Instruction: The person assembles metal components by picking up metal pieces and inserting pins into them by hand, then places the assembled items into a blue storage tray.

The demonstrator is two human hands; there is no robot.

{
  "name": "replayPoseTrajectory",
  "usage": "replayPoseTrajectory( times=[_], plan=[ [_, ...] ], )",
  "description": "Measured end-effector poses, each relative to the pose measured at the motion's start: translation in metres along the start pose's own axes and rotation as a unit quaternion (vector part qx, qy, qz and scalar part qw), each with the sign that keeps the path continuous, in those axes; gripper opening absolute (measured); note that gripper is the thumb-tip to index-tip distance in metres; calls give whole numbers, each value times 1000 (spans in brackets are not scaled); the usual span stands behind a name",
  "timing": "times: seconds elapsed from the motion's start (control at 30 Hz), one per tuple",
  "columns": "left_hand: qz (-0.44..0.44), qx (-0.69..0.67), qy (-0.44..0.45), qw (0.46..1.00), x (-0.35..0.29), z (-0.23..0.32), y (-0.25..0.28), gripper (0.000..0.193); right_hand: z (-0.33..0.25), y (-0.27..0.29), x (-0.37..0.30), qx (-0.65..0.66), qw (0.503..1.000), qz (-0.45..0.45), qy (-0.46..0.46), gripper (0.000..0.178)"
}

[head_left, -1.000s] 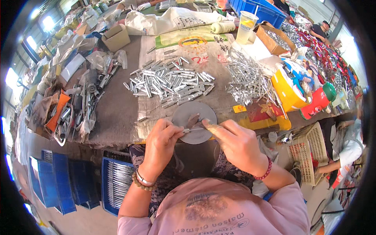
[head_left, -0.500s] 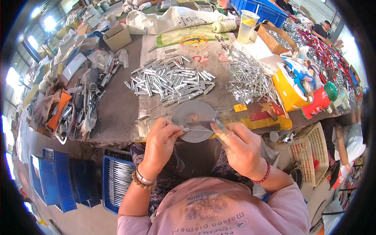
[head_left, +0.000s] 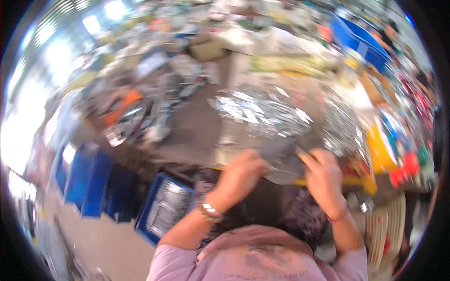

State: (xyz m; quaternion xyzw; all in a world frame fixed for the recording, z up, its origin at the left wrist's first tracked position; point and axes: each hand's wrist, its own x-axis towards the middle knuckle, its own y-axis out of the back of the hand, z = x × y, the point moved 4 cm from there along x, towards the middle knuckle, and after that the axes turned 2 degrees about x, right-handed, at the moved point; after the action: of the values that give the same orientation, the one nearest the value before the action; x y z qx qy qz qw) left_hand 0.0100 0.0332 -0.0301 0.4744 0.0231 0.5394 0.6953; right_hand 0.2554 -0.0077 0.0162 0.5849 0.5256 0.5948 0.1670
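Note:
The picture is smeared by motion. My left hand (head_left: 241, 177) is closed at the left edge of a round grey disc (head_left: 285, 177), its thumb and fingers pressed together. On the disc's other side, my right hand (head_left: 324, 178) is closed too, in a pinch with a pale tip toward the disc. What either hand holds is too blurred to make out. A heap of short silvery metal tubes (head_left: 255, 112) lies on the table just beyond the disc. To the right of it is a pile of thin metal parts (head_left: 341, 124).
A blue crate of silvery rods (head_left: 168, 208) stands below the table edge at left, beside several blue bins (head_left: 91, 180). Bagged metal parts and an orange piece (head_left: 124, 107) crowd the table's left. A yellow box (head_left: 380, 145) and a red bottle (head_left: 405, 168) are at right.
The whole view has swung left, so everything appears farther right and blurred. Earlier, my left hand pinched a small silvery piece with a thin rod reaching toward my right hand; it no longer shows clearly.

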Motion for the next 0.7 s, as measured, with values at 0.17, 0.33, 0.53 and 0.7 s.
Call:
replayPoseTrajectory(
  times=[0.17, 0.33, 0.53, 0.7],
  plan=[
    [33, -99, -4, 994, 1, 6, -12, 12, -26, 7, -28, -28, 993, -96, -58, 28],
    [60, -102, 0, 993, -9, 0, -9, 15, -48, 0, -35, 10, 996, -64, -60, 21],
    [85, -82, -21, 993, -15, 10, -13, 21, -51, -3, -48, 53, 990, -95, -91, 23],
    [88, -88, -33, 992, -9, 22, -23, 36, -33, -15, -64, 202, 957, -121, -168, 18]
  ],
)
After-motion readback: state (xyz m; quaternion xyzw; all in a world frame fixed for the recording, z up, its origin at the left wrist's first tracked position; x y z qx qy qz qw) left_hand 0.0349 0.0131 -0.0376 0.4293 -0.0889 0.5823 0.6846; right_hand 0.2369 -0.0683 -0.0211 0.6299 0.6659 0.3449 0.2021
